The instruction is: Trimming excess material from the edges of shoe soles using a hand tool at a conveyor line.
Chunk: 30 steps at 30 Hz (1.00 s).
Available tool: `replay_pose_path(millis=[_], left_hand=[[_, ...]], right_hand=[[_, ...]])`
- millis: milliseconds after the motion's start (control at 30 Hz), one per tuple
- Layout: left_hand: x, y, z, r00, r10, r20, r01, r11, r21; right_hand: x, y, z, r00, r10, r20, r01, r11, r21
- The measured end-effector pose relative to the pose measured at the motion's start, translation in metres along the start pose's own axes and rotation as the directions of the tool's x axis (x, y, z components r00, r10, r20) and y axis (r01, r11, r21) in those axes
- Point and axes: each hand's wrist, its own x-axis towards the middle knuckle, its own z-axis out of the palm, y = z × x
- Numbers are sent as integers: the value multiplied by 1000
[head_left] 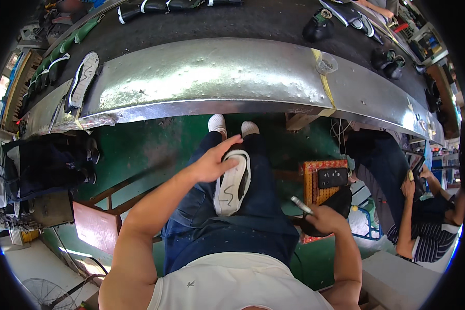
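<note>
Across my lap lies an upturned shoe with a white sole (231, 199), a dark wavy line running over it. My left hand (209, 163) lies over the far end of this shoe, its fingers stretched out and the thumb on the sole. Off to the right of my thighs, my right hand (328, 221) is closed round a pale, marker-like stick (300, 204) that points up and left. Under and behind that hand sits a dark item (341, 200), partly hidden; its kind cannot be made out.
Ahead runs a metal-edged workbench (201, 77) with a dark belt (232, 26) carrying several shoes. Another shoe with a marked white sole (83, 80) and a clear cup (326, 63) stand on its edge. A black phone (332, 177) rests at right, near a seated co-worker (423, 227).
</note>
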Motion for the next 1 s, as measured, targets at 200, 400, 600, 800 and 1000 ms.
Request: replay_pose_path(millis=[200,400,600,800,1000], left_hand=[[-52,35,26,911,238,-336,-296,946,-130],[-55,9,14,955,119,-271,-132,991,-28],[-67,-3,7,952,65,-298,-89,994,-68],[-74,-3,4,941,40,-335,-44,999,-6],[-64,-12,5,909,76,-409,-93,995,-21]], right_hand=[[-3,-78,-2,943,-173,-284,307,781,544],[43,-113,49,950,-290,-115,292,700,652],[94,-161,51,886,-411,-214,455,687,566],[88,-183,41,912,-381,-155,360,558,747],[102,-180,36,937,-275,-214,335,879,338]])
